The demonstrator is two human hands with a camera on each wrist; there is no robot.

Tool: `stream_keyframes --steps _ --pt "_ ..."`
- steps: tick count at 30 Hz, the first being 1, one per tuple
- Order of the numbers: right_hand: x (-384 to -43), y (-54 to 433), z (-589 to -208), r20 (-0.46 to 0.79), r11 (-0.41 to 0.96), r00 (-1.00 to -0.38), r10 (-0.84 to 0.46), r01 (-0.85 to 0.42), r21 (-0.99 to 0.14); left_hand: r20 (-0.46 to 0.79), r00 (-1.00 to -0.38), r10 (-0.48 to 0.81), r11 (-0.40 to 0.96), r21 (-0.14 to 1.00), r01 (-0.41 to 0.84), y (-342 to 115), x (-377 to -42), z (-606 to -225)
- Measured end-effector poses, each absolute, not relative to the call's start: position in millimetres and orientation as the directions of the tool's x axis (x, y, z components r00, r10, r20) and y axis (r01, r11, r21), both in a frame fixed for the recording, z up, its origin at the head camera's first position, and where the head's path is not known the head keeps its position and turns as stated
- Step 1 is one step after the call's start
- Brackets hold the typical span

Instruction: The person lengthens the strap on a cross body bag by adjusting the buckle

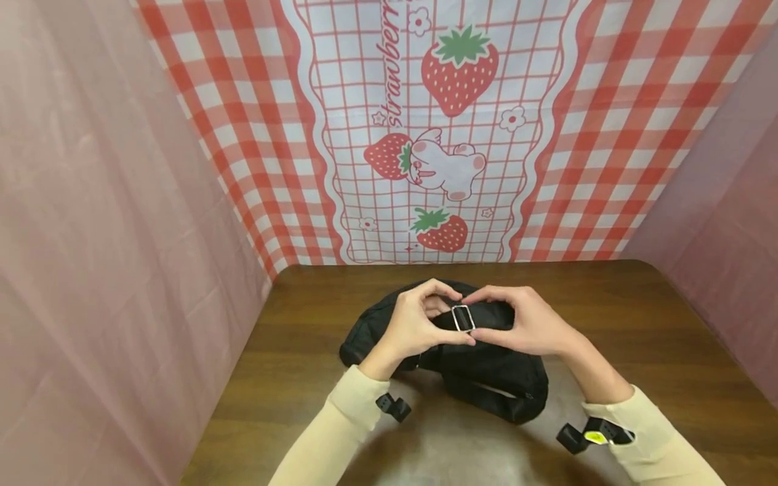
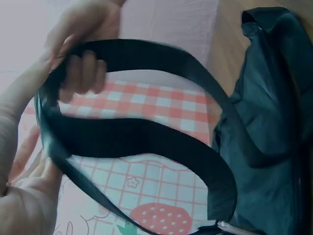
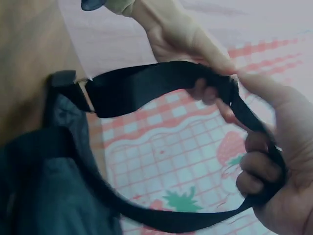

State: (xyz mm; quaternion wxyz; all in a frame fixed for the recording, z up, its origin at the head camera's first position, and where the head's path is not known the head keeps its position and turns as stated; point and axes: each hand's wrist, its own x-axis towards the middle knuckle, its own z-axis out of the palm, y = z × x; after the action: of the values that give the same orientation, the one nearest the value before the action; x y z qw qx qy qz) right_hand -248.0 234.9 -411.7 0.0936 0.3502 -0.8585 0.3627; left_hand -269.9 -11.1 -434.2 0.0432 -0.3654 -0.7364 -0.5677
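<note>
A black crescent-shaped fabric shoulder bag (image 1: 365,334) lies on the wooden table. Above it in the head view, my left hand (image 1: 410,324) and right hand (image 1: 537,320) meet from either side at a silver rectangular slider buckle (image 1: 454,317) on the bag's strap. Thumbs are at its lower edge and forefingers near its upper edge. In the left wrist view the black strap (image 2: 142,139) rises from the bag in wide loops to both hands. Fingers of the right hand curl round the strap (image 3: 264,191) in the right wrist view. A metal ring (image 3: 87,95) joins strap and bag.
The brown table (image 1: 292,398) extends on both sides of the bag. Behind it hangs a red-and-white checked cloth (image 1: 261,135) with strawberries, and pink curtains (image 1: 109,236) stand at the sides. Each sleeve cuff carries a small black camera (image 1: 394,407).
</note>
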Motion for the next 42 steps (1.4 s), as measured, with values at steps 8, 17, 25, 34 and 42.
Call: stream_keyframes --steps 8,17,25,34,42 --pt "-244.0 245.9 -376.0 0.413 0.604 -0.729 -0.546 -0.684 -0.409 0.308 -0.649 0.696 0.322 0.674 0.665 -29.4 -278.0 -458.1" --pt "-254.5 276.5 -383.6 0.442 0.561 -0.707 -0.552 -0.707 -0.431 0.455 -0.659 0.600 0.239 0.683 0.690 -61.6 -286.7 -448.7" --pt "-257.0 238.8 -429.2 0.259 0.345 -0.717 -0.647 -0.578 -0.739 0.454 -0.677 0.580 0.270 0.677 0.685 -52.3 -287.2 -427.5" --pt "-257.8 237.5 -422.4 0.394 0.585 -0.707 -0.587 -0.707 -0.397 0.326 -0.663 0.674 0.470 0.504 0.725 -73.1 -296.6 -414.6" --pt "-260.6 250.3 -427.6 0.360 0.611 -0.719 -0.595 -0.695 -0.378 0.388 -0.666 0.637 0.463 0.498 0.734 -74.5 -293.9 -428.3"
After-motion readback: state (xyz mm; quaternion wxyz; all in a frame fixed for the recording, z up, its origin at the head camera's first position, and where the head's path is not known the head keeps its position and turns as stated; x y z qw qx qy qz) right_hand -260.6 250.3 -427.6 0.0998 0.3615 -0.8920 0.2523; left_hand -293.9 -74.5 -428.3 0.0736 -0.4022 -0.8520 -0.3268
